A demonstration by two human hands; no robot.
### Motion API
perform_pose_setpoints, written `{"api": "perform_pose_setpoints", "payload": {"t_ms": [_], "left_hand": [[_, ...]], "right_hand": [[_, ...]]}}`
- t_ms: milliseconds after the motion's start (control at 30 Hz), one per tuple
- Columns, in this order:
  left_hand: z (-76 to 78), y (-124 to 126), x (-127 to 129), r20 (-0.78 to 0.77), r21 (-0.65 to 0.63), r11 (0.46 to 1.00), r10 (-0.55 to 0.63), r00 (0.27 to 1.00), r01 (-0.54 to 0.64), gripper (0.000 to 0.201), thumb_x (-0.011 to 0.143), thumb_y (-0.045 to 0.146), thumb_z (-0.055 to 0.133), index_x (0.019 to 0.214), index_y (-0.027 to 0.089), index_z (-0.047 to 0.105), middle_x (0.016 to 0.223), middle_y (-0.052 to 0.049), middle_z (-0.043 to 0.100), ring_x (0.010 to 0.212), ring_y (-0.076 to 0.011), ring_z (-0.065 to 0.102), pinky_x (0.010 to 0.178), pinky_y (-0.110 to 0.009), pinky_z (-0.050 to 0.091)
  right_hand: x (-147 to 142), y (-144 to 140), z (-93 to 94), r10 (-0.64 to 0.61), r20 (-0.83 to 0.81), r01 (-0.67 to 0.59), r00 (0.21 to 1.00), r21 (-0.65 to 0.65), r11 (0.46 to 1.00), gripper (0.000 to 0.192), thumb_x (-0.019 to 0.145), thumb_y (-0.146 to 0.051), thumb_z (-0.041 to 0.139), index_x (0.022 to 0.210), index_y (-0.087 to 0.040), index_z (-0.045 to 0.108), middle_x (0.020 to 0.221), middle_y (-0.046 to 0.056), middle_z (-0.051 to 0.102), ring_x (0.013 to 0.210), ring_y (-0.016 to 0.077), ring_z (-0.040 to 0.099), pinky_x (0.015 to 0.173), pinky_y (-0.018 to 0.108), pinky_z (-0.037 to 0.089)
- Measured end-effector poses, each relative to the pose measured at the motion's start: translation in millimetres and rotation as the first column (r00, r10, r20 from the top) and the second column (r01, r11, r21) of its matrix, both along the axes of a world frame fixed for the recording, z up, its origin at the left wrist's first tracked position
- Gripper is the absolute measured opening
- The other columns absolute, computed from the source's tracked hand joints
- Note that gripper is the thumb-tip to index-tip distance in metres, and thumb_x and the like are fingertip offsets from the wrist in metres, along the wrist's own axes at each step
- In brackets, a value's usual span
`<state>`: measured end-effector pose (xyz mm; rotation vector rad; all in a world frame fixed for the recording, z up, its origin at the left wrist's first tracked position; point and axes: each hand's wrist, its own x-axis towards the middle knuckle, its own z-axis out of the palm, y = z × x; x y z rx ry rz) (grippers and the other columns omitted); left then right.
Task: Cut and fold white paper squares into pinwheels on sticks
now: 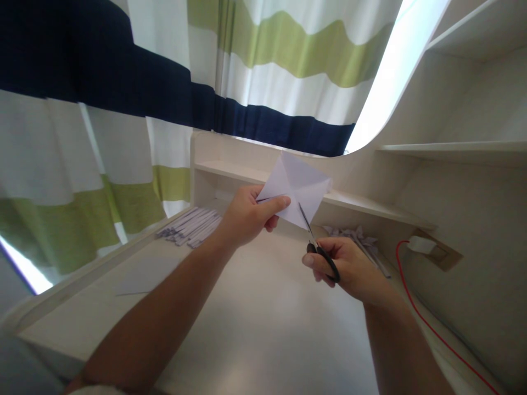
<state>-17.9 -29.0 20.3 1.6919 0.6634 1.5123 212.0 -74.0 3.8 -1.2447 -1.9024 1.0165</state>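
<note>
- The left hand [247, 216] holds a creased white paper [296, 189] up above the surface [255, 323], its fingers [274, 204] pinching the sheet's left edge.
- The right hand [346, 266] grips black scissors [319, 247], fingers curled through the handles.
- The blades run up and leftward along their long axis, tips at the paper's lower edge, just right of the left hand.
- Paper strips [191, 226] lie well apart, left.

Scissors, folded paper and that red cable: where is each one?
scissors [323, 258]: head view, on the black handle.
folded paper [298, 186]: head view, middle of the sheet.
red cable [428, 323]: head view, mid-length.
</note>
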Motion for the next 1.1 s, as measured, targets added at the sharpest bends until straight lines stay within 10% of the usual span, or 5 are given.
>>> {"api": "perform_pose_setpoints", "payload": {"t_ms": [1100], "left_hand": [[-0.7,-3.7,4.8,-0.069,-0.009,0.999,-0.032,0.997,0.032,0.039,0.087,0.036,0.074,0.056,0.017,0.061,0.049,0.002,0.058,0.047,-0.0092,0.051,0.047,-0.022,0.038]], "right_hand": [[-0.1,3.9,-4.5,-0.014,-0.070,0.016,0.997,0.021,1.000,0.042,0.079,-0.051,0.085,0.064,-0.018,0.064,0.054,-0.003,0.058,0.045,0.0076,0.045,0.044,0.022,0.034]]}}
